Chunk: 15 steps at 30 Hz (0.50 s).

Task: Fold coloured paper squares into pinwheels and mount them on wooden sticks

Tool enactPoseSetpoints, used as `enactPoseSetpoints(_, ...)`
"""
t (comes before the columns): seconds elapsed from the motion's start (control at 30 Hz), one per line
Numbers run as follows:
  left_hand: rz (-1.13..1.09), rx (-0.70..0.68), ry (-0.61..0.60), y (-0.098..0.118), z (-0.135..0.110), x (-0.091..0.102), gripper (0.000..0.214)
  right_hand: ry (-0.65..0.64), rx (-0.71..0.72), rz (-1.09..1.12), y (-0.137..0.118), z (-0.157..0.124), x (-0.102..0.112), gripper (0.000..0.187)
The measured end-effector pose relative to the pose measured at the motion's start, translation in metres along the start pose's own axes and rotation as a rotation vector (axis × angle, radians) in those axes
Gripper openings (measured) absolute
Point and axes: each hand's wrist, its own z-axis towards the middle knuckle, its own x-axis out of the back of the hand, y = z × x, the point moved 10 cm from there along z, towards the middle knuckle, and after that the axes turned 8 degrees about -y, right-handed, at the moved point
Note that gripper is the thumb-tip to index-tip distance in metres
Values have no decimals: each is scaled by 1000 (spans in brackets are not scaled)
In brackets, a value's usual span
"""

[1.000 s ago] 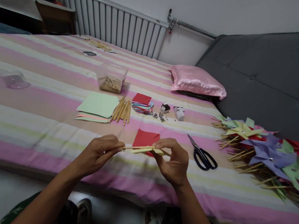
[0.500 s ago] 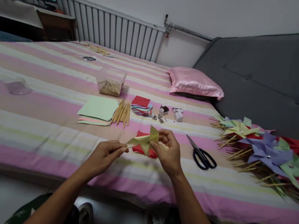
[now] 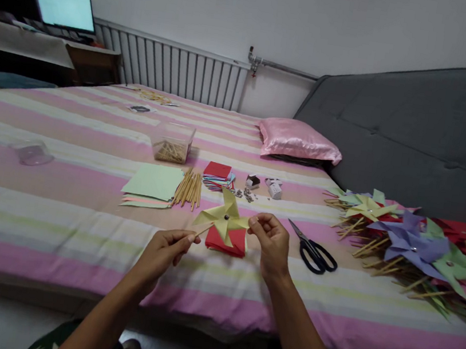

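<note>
A yellow paper pinwheel (image 3: 223,219) is held up over the near part of the bed, its face with a dark centre pin turned toward me. My left hand (image 3: 171,246) is closed round the pinwheel's thin wooden stick (image 3: 204,230). With thumb and fingers my right hand (image 3: 269,240) pinches the tip of the right blade. Just beneath the pinwheel lies a stack of red paper squares (image 3: 230,242), partly covered by it. Black-handled scissors (image 3: 313,249) rest on the sheet, right of my right hand.
Beyond my hands are green paper sheets (image 3: 153,180), a bundle of wooden sticks (image 3: 189,188), small coloured squares (image 3: 218,171), metal pins (image 3: 245,194) and a clear box of sticks (image 3: 172,143). Finished pinwheels (image 3: 413,246) are heaped at right. A pink pillow (image 3: 298,140) lies behind.
The pinwheel has turned to show its face. My right hand has shifted right, from near its middle to a blade tip. My view has tilted up slightly.
</note>
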Motion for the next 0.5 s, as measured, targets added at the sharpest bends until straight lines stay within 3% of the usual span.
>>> enactPoseSetpoints(0.13,-67,-1,21,0,0,1,32,-57,-90,83,13,-1,-10,19)
enactPoseSetpoints(0.33,-166,12,24,-3,0,-2,30,-217,-259,197,36,-13,-43,24)
enactPoseSetpoints(0.5,-181,29,10,-7,1,-6,28,-308,-315,209,39,-22,-62,27)
